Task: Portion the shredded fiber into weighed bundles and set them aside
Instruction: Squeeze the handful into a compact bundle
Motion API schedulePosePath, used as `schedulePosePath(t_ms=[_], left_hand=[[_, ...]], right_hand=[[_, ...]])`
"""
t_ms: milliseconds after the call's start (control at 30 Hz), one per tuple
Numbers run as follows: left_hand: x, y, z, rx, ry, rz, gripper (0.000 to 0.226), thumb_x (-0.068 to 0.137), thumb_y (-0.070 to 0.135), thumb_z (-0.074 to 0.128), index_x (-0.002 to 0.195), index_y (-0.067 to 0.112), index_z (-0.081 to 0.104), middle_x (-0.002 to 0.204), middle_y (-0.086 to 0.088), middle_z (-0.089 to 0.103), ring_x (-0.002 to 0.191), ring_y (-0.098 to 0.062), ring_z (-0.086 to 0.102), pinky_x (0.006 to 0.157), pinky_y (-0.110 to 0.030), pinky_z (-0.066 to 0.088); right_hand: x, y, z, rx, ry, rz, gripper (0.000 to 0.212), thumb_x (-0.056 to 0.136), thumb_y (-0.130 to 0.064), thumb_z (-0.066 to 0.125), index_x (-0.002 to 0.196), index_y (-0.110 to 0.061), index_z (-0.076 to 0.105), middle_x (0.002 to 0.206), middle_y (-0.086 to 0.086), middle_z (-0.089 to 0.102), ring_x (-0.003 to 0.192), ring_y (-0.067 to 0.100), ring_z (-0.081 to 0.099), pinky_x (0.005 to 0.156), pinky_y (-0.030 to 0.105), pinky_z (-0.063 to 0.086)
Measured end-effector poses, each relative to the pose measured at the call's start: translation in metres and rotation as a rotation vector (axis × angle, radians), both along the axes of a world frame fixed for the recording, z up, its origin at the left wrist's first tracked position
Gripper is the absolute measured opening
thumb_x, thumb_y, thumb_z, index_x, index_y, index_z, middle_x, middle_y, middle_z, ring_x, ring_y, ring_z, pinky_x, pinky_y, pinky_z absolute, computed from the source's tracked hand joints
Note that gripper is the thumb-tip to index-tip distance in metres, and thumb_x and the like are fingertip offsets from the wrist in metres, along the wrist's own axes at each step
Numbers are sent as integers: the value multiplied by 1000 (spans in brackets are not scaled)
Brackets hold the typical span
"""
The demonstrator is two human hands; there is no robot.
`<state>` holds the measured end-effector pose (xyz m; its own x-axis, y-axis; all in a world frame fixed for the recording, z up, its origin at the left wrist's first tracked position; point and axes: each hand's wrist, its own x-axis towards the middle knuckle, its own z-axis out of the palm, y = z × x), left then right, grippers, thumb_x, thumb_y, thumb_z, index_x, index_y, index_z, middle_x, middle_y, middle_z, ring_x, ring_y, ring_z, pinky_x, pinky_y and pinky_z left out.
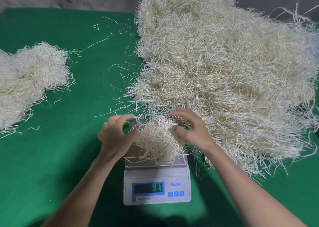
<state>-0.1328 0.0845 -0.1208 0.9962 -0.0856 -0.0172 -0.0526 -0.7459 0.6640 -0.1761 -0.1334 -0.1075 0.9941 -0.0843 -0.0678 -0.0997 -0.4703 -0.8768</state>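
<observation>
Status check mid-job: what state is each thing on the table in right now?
scale: on, display lit, digits blurred.
portion: loose clump resting on the scale.
big pile: loose heap right of the scale.
bundles: lying left on the table, apart from the scale.
left hand: fingers curved at the portion's left side.
right hand: fingers spread at the portion's right side.
</observation>
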Motion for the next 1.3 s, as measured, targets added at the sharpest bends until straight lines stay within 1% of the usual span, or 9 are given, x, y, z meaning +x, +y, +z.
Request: schedulePosePath(t_ms=[133, 200, 300, 367, 500, 667, 900, 1100, 1300], left_hand=[[-2, -2, 13, -117, -145, 61, 49, 71, 46, 47, 114, 29, 64, 114, 12, 48, 110, -6, 39, 106, -41, 26], [-3, -6, 18, -166, -196, 50, 44, 75, 41, 50, 111, 23, 67, 113, 11, 55, 109, -7, 46, 106, -43, 30], [-5, -13, 24, -295, -268, 30, 35, 77, 30, 53, 104, 16, 70, 93, 21, 57, 87, 4, 52, 87, -21, 42], [-6, -16, 26, -329, -344, 44, 24, 78, 21, 55, 96, 17, 71, 82, 22, 57, 73, 7, 52, 69, -5, 37], [-6, -17, 28, -346, -447, 75, 18, 80, 9, 58, 86, 21, 70, 75, 25, 56, 70, 9, 53, 62, -6, 37], [-6, -18, 27, -350, -461, 67, 19, 81, 2, 61, 83, 18, 69, 73, 23, 57, 71, 11, 54, 64, -4, 37], [-7, -21, 26, -360, -433, 60, 23, 83, 2, 62, 79, 24, 66, 67, 17, 58, 64, 0, 54, 60, -7, 39], [-8, -20, 27, -354, -426, 54, 23, 84, 3, 62, 80, 25, 65, 68, 17, 59, 66, -3, 56, 60, -8, 40], [-8, -20, 23, -353, -424, 55, 21, 83, 1, 62, 81, 21, 67, 68, 16, 59, 66, 0, 56, 62, -6, 39]], right_hand=[[-1, 3, 11, 47, -99, -37, 29, 85, -25, 66, 106, -43, 60, 141, -14, 43, 131, 3, 32, 112, 39, 18], [-1, 5, 15, 51, -135, -38, 27, 87, -22, 65, 105, -41, 61, 138, -10, 47, 130, 6, 37, 114, 44, 21], [-1, 7, 18, 45, -162, -23, 26, 87, -18, 64, 106, -36, 61, 133, -6, 53, 128, 10, 43, 113, 47, 26], [-1, 7, 19, 52, -166, -23, 25, 87, -16, 64, 106, -33, 62, 130, -6, 55, 126, 10, 44, 113, 45, 26], [-2, 7, 20, 47, -172, -24, 24, 87, -14, 64, 106, -30, 62, 127, -7, 56, 124, 9, 46, 112, 39, 27], [-3, 7, 20, 50, -169, -17, 23, 87, -14, 64, 103, -30, 62, 121, -10, 58, 121, 9, 50, 111, 37, 30], [-2, 8, 21, 40, -174, -22, 28, 87, -16, 64, 94, -43, 59, 114, -21, 56, 122, 9, 49, 112, 47, 29], [-2, 9, 20, 52, -180, -21, 28, 86, -16, 65, 93, -43, 60, 110, -27, 55, 116, -1, 50, 111, 40, 32], [-3, 9, 19, 34, -190, -14, 27, 86, -18, 64, 95, -43, 60, 111, -27, 55, 118, 3, 50, 111, 42, 32]])
